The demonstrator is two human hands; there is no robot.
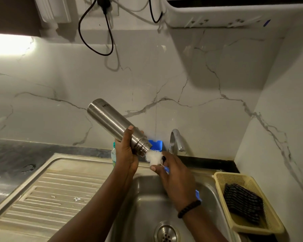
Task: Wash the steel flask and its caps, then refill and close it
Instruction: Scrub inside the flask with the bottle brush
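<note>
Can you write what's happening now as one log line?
step: scrubbing | left hand: holds flask, mouth tilted down | right hand: holds brush at mouth | over sink

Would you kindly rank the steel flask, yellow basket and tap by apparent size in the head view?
1. yellow basket, though it lies nearer the camera
2. steel flask
3. tap

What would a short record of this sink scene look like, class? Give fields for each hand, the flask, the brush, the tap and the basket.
left hand: grips the flask near its neck
right hand: holds the brush handle
flask: steel, tilted, open mouth down toward the brush
brush: white bristles at the flask mouth
tap: no water visible
basket: right of the sink, holds a dark cloth
</note>
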